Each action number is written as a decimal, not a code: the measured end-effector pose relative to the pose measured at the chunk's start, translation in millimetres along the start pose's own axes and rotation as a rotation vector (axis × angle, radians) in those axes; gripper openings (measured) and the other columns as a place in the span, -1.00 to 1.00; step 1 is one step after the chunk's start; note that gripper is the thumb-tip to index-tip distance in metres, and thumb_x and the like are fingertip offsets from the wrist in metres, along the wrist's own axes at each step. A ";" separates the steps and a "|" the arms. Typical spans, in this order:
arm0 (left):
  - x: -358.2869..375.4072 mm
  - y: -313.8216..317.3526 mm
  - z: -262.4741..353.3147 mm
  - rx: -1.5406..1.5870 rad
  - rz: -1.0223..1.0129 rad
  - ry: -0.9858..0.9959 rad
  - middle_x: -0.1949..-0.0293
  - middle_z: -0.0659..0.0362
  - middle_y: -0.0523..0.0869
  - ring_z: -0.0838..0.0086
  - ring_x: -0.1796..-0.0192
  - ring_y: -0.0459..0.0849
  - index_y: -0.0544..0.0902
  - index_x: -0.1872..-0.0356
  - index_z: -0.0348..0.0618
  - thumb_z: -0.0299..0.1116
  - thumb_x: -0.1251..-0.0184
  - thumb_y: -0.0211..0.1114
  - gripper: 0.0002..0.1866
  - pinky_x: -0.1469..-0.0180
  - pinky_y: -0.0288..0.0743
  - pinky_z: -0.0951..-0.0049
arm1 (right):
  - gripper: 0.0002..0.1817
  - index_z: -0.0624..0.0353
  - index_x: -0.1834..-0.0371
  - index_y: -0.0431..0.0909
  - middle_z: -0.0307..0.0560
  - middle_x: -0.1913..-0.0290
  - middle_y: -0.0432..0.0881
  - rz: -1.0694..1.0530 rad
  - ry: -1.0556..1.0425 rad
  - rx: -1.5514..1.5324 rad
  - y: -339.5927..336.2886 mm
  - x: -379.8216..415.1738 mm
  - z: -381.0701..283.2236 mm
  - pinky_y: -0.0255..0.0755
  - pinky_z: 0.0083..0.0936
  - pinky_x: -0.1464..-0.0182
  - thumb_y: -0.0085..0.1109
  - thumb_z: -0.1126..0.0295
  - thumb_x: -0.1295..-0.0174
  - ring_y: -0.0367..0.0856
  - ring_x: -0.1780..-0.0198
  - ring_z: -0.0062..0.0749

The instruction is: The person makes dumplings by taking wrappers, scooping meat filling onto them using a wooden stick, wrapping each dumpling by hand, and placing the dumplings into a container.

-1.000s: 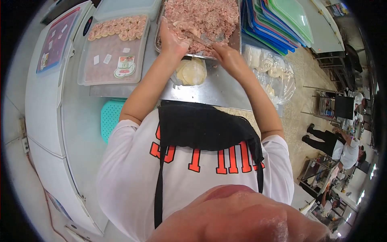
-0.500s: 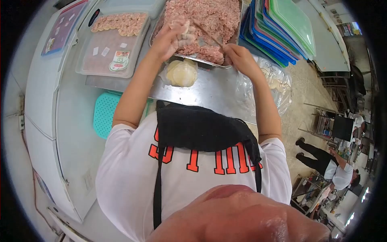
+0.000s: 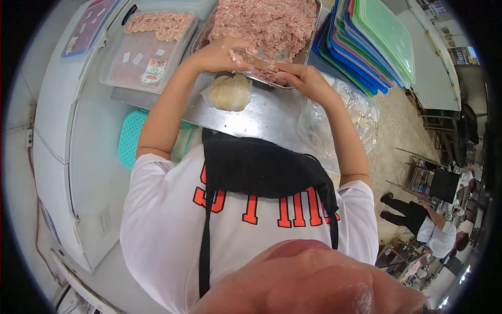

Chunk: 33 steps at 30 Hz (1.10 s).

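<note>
A shiny stainless-steel work table (image 3: 256, 118) is seen beneath a rectangular silver metal tray (image 3: 315, 26), which is filled with coarse pale-pink minced meat (image 3: 261, 23). To the left of the tray, a translucent rectangular plastic container (image 3: 123, 73) bearing small white labels is set down, with round pinkish pieces (image 3: 157, 26) arranged in rows at its far part. To the right of the tray, a leaning stack of blue, green and clear plastic lids (image 3: 361, 47) is piled up. Nearer the body than the lids, and right of the tray's near edge, a crumpled clear plastic bag (image 3: 314, 128) is partly covered by the right forearm.

Over the tray's near left corner, the left hand (image 3: 227, 55) is held with its fingers bent and smeared with meat; whether a wrapper is cupped in it cannot be told. At the tray's near edge, the right hand (image 3: 302, 79) is closed around one end of a narrow brownish flat tool (image 3: 257, 61), whose other end is brought up against the left hand. Just in front of the tray's near edge, a small stack of pale-yellow round wrappers (image 3: 231, 93) is laid on the table
</note>
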<state>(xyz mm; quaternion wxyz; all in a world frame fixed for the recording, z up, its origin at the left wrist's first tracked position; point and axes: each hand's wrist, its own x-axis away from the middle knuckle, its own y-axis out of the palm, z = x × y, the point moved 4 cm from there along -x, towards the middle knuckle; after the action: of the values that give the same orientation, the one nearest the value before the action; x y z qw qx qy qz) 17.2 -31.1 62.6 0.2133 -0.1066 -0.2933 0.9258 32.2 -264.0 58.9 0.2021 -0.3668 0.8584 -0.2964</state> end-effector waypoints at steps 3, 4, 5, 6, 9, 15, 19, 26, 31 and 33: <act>6.0 4.7 -3.9 -0.038 0.067 -0.056 0.15 0.14 0.71 0.50 0.13 0.64 0.63 0.02 -0.23 -0.19 -0.04 0.51 -0.50 0.03 0.52 0.48 | -0.68 0.20 -0.06 0.61 -0.01 0.07 0.71 -0.072 0.187 0.156 -24.5 -1.8 6.4 0.46 -0.50 -0.03 0.16 0.27 -0.33 0.64 0.07 -0.40; 10.0 1.8 -8.3 0.039 0.189 -0.120 0.15 0.13 0.71 0.46 0.13 0.65 0.63 0.02 -0.22 -0.17 -0.05 0.50 -0.50 0.03 0.53 0.47 | -0.68 0.20 -0.06 0.61 -0.01 0.07 0.71 -0.072 0.181 0.158 -23.1 2.2 0.7 0.46 -0.50 -0.03 0.16 0.27 -0.33 0.64 0.07 -0.40; 8.4 1.6 -18.1 0.036 0.197 -0.118 0.15 0.13 0.71 0.46 0.13 0.65 0.63 0.02 -0.22 -0.17 -0.05 0.50 -0.50 0.03 0.53 0.47 | -0.68 0.20 -0.06 0.61 0.00 0.06 0.71 0.044 0.117 0.138 -26.4 3.1 -7.6 0.46 -0.50 -0.04 0.15 0.28 -0.33 0.65 0.04 -0.37; 5.9 -1.0 -18.8 0.042 0.236 0.005 0.14 0.11 0.71 0.42 0.11 0.66 0.63 0.01 -0.22 -0.15 -0.06 0.49 -0.50 0.02 0.53 0.45 | -0.69 0.19 -0.05 0.61 0.01 0.06 0.70 0.158 0.057 0.114 -28.0 4.0 -14.6 0.45 -0.50 -0.05 0.15 0.29 -0.33 0.65 0.02 -0.34; 8.1 -1.6 -13.7 -0.021 0.151 0.114 0.13 0.05 0.70 0.36 0.09 0.66 0.63 0.01 -0.22 -0.12 -0.08 0.48 -0.49 0.00 0.52 0.42 | -0.71 0.19 -0.04 0.61 0.03 0.02 0.69 0.028 0.083 0.091 4.0 3.1 -7.4 0.45 -0.48 -0.06 0.14 0.31 -0.33 0.65 0.01 -0.26; 15.3 -9.4 -28.6 -0.011 0.203 -0.003 0.14 -0.01 0.70 0.31 0.07 0.65 0.65 0.05 -0.21 -0.06 -0.07 0.47 -0.49 -0.02 0.49 0.37 | -0.70 0.10 -0.03 0.61 0.03 0.19 0.66 0.208 0.018 0.550 -24.1 0.2 -59.6 0.50 -0.32 0.17 0.14 0.24 -0.31 0.63 0.18 -0.01; 18.5 -19.1 -24.1 -0.018 0.082 -0.074 0.02 0.00 0.67 0.27 0.06 0.65 0.58 -0.07 -0.24 0.03 -0.01 0.48 -0.33 -0.03 0.48 0.35 | -0.70 0.04 -0.03 0.62 -0.01 0.17 0.68 0.210 -0.009 0.531 8.4 -9.8 -55.2 0.52 -0.26 0.16 0.13 0.20 -0.30 0.64 0.16 0.00; 54.4 -48.6 7.5 0.232 0.040 -0.132 0.00 0.16 0.63 0.40 0.05 0.60 0.40 -0.26 -0.29 -0.18 -0.09 0.49 -0.26 -0.03 0.48 0.38 | -0.68 0.22 -0.04 0.59 0.14 0.09 0.67 0.116 0.119 0.112 -7.5 -13.2 -83.9 0.48 -0.37 0.05 0.12 0.27 -0.33 0.65 0.12 -0.04; 54.3 -63.8 -21.8 0.006 0.078 0.204 0.03 0.15 0.65 0.44 0.01 0.59 0.54 -0.13 -0.21 -0.24 -0.07 0.49 -0.41 -0.07 0.47 0.41 | -0.66 0.16 -0.05 0.59 0.14 0.15 0.67 0.036 0.093 0.175 41.2 -34.9 -98.5 0.50 -0.33 0.10 0.10 0.21 -0.34 0.66 0.15 -0.02; 58.4 -68.9 -26.2 -0.013 0.006 0.191 0.02 0.14 0.65 0.45 -0.02 0.59 0.57 -0.09 -0.21 -0.25 -0.07 0.49 -0.46 -0.10 0.46 0.43 | -0.68 0.14 -0.02 0.61 0.12 0.18 0.67 0.077 0.069 0.329 27.1 -41.7 -105.3 0.50 -0.28 0.11 0.10 0.21 -0.34 0.65 0.16 0.00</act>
<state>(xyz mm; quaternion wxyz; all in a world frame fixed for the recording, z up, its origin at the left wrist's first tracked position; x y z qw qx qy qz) -3.2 59.5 77.9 0.2369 -0.1968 -0.2775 0.9100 -13.9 -179.8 124.7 0.2411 -0.2855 0.8180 -0.4373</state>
